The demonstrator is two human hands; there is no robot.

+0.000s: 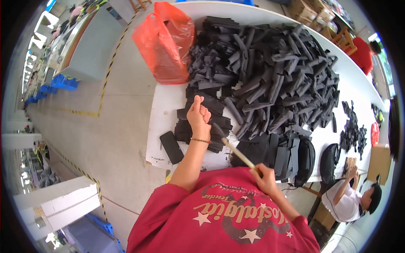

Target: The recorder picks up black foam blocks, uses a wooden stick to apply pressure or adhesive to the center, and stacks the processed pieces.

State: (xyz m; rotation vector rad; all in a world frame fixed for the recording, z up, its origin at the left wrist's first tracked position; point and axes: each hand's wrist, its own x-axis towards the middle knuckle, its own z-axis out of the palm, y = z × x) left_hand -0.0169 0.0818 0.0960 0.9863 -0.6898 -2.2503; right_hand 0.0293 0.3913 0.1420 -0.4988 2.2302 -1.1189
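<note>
My left hand is closed over a stack of flat black strips; whatever its curled fingers may hold is hidden. A brush with a pale wooden handle is gripped near its end by my right hand, close to my body. The brush's dark tip points up and left, just right of my left wrist. Beyond both hands rises a large heap of folded black pieces. A black phone lies flat to the left of the strips.
At the far left of the white table stands a red plastic bag. More black pieces lie along the near edge, beside a black pouch-like item. A person in white works at the right. Cardboard boxes are stacked behind.
</note>
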